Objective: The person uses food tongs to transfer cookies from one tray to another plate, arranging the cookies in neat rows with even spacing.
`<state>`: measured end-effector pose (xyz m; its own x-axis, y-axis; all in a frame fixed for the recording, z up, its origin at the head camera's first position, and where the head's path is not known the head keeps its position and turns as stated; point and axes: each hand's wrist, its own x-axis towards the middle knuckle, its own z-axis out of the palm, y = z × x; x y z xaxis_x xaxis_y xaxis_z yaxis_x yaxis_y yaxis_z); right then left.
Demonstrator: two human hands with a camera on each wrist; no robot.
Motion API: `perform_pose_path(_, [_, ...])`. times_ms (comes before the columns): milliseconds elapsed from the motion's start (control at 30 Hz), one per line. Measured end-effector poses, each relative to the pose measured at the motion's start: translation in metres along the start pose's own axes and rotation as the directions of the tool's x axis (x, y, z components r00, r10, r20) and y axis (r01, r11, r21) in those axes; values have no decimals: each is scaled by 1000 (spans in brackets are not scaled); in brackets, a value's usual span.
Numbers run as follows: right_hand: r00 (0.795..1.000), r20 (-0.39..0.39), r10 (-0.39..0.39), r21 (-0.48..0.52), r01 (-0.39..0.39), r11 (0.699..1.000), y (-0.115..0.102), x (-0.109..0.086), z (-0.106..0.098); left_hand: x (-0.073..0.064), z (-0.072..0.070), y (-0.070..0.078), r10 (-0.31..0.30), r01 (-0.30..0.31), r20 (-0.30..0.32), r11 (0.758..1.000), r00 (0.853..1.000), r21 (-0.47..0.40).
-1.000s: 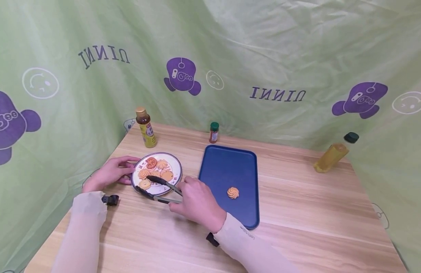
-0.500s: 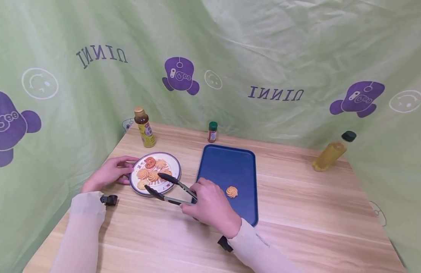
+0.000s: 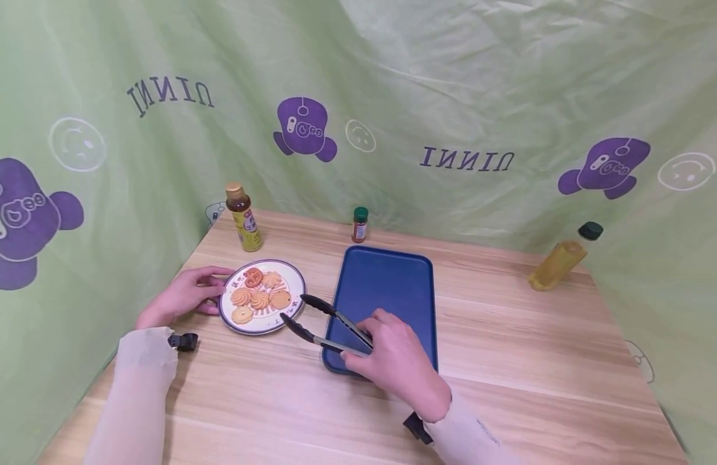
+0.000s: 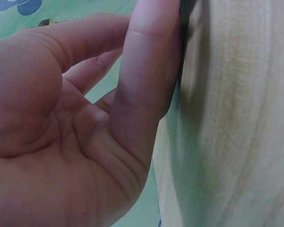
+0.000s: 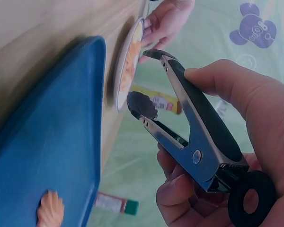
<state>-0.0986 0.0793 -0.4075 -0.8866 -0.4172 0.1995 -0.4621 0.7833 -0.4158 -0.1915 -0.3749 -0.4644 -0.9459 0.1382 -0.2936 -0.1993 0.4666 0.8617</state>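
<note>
On the left of the table a white plate (image 3: pixel 285 316) with a blue rim carries several cookies (image 3: pixel 259 300), one of them pretzel-shaped. My left hand (image 3: pixel 187 294) holds the plate's left edge; its fingers show close up in the left wrist view, where the plate is mostly out of sight. My right hand (image 3: pixel 396 355) grips metal tongs (image 5: pixel 196 118) with black tips. The tips stand apart with nothing between them, just right of the plate. Below the right hand lies a blue tray (image 3: pixel 387 278). A swirled cookie (image 5: pixel 50 210) rests on it, hidden by the hand in the head view.
A yellow-labelled sauce bottle (image 3: pixel 245 219) stands behind the plate. Behind the tray is a small green-capped spice jar (image 3: pixel 360 226). An oil bottle (image 3: pixel 559 263) stands at the far right. A green printed curtain (image 3: pixel 393 97) borders the table (image 3: pixel 509 349).
The tongs have drawn back rightward from over the plate, still spread and holding nothing. My right hand has moved right over the tray, covering the cookie there. The left hand stays at the plate.
</note>
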Motion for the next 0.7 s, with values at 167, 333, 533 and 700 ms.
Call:
perform_pose_path(167, [999,-38,38,-25,-39,999,11,-16,-9,-1,-1,-1,12,-12,7,1000,1000,-7])
perform_pose_path(333, [994,-73,85,-43,-88,995,25,-37,-14,0,-2,1,16,-16,12,1000,1000,-9])
perform_pose_path(533, [981,-96,168,-74,-175,982,42,-59,-21,2,-3,-2,11,-11,21,1000,1000,6])
perform_pose_path(700, [968,-126,219,-107,-233,967,53,-75,-31,3,-3,-2,13,-13,28,1000,1000,3])
